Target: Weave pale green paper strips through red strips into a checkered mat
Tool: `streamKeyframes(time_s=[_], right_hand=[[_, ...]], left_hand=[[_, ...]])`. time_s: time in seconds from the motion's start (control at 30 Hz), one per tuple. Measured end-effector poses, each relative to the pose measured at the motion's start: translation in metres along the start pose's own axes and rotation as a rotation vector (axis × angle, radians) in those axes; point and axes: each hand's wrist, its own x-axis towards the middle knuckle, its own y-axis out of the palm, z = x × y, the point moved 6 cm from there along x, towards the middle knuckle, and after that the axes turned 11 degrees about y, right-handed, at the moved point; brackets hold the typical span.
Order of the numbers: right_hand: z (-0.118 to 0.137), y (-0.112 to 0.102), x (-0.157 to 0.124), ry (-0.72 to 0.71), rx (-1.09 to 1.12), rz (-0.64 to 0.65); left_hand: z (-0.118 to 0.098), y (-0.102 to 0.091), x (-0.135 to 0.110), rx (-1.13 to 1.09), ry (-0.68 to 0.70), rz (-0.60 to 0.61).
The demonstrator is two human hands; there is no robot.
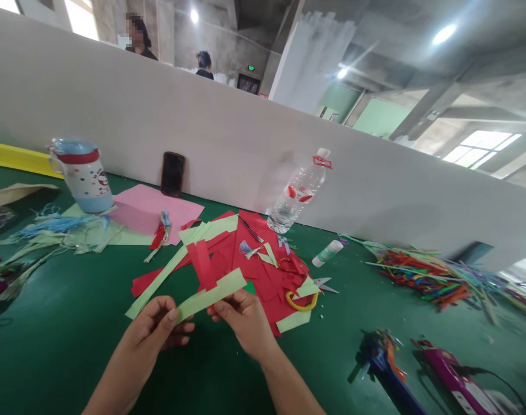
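Between my left hand [159,325] and my right hand [245,320] stretches a light green paper strip [211,294], tilted up to the right. My left thumb and fingers pinch its lower left end. My right fingers grip its lower edge near the middle, and a bit of red paper shows at their tips. A red paper strip [202,265] stands up behind the green one; whether the two are joined I cannot tell. Just beyond my hands lies a pile of red paper [263,288] with green strips. Yellow-handled scissors [310,298] rest on its right side.
A water bottle [299,193], a glue stick [327,253] and a phone [173,174] are near the white partition [228,150]. A patterned flask [83,176] stands at left by pink paper [142,210]. Coloured sticks [422,276], a blue-handled tool [383,369] and a purple device [457,377] lie at right.
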Motion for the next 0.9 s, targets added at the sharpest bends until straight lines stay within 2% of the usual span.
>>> streamKeyframes(time_s=[0.23, 0.43, 0.7, 0.8, 0.9], right_hand=[[-0.013, 0.019, -0.003, 0.078, 0.025, -0.015], [-0.015, 0.021, -0.007, 0.0, -0.151, -0.039], [-0.02, 0.033, -0.012, 0.003, -0.281, 0.048], [-0.012, 0.032, -0.014, -0.001, -0.298, 0.077], [0.001, 0.018, -0.016, -0.039, -0.337, 0.048]], left_hand=[[-0.008, 0.008, -0.004, 0.032, 0.012, 0.031], [-0.01, 0.009, -0.003, 0.042, 0.038, -0.018], [-0.009, 0.009, -0.003, 0.09, 0.061, 0.011], [-0.008, 0.002, -0.002, 0.125, 0.078, -0.023], [-0.009, -0.006, 0.0, 0.175, 0.118, -0.095]])
